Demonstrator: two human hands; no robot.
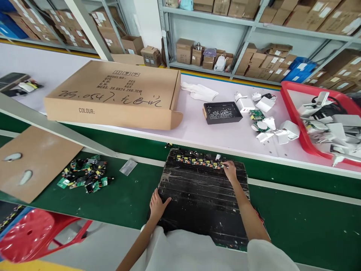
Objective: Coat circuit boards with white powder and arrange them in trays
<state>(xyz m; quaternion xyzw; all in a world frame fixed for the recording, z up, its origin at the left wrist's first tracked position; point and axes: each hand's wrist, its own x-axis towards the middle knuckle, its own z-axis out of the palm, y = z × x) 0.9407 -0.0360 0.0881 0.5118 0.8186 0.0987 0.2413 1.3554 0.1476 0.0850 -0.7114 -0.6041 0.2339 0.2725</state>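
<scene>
A: How much room is there on the black slab [197, 195]?

B: A broad stretch, from the row of circuit boards [201, 162] back toward the person. Past its right side runs the green bench [304, 214]; just beyond the far edge stands the raised white bench [191, 113].

A: What's in the way?

B: The right forearm [245, 203] crosses the slab's right part. Off left lie a pile of circuit boards [86, 173], a plastic bag [128, 167] and a cardboard sheet [42, 158]. The white bench carries a cardboard box [113, 98], a black tray [225, 121], white plastic parts [265, 103] and a red basket [295, 116].

A: And the hands?

B: The left grip [158, 206] is released, fingers spread on the slab's left edge. The right grip [230, 171] has its fingertips at the row's right end — whether they pinch anything, I can't tell.

A: How does the row run?

B: Left to right along the slab's far edge — its right end slightly nearer the person.
</scene>
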